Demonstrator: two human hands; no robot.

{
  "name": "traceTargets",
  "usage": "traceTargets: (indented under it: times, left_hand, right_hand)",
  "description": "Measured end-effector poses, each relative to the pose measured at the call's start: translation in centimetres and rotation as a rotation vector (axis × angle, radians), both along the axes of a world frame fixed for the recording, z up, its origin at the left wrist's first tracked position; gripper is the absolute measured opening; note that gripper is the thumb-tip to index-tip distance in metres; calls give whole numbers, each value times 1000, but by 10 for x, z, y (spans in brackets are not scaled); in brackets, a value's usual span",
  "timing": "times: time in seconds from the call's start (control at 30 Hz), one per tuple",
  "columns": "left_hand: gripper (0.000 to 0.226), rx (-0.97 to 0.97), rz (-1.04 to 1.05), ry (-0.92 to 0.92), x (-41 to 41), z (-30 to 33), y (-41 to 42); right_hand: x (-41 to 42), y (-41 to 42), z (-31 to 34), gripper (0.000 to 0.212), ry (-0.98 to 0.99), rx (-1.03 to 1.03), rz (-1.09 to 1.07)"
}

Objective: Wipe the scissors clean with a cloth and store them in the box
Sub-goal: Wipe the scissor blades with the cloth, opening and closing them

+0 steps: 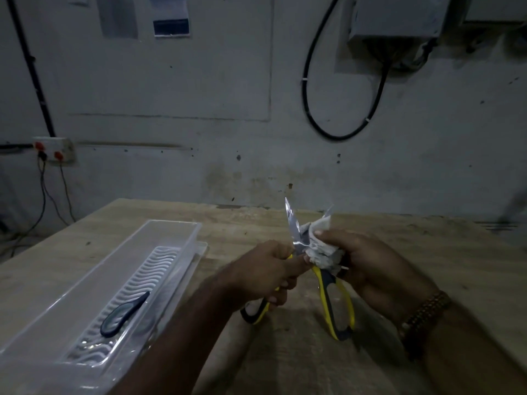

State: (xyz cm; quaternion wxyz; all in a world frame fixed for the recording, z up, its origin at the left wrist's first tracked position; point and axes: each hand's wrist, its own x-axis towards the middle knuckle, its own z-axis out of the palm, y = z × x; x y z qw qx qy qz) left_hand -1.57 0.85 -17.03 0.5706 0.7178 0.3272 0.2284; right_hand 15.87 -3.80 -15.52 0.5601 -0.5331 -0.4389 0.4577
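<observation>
Yellow-and-black handled scissors [332, 297] are held above the wooden table, blades spread apart and pointing up and away. My left hand [268, 275] grips the left handle just below the pivot. My right hand [370, 263] presses a crumpled white cloth [319, 243] around the right blade, hiding most of it. The left blade [293, 226] is bare and shiny. A long clear plastic box [85, 286] lies open to the left, apart from both hands.
Inside the box, a small dark-rimmed looped tool [122, 315] rests on a wavy ribbed insert [148, 275]. The box's lid [199, 252] sits under or beside it. A wall with cables and a socket [54, 149] stands behind the table [285, 366].
</observation>
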Motion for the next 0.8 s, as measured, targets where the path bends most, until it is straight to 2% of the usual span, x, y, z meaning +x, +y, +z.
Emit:
traceTargets:
  times: [0.13,0.27,0.5,0.8]
  left_hand:
    - [32,-2,0,14,4,2,-4]
    - [39,-13,35,20,6,0,-5]
    - [35,-7,76,47,9,-2,-4]
    - [41,18,92,14,22,-1,-8]
  right_hand:
    - [-9,-1,0,13,57,19,-84]
    - [-9,-1,-3,14,12,-4,-114]
    - [-11,1,-6,19,-19,50,-183]
    - [-20,10,-6,20,107,90,-352]
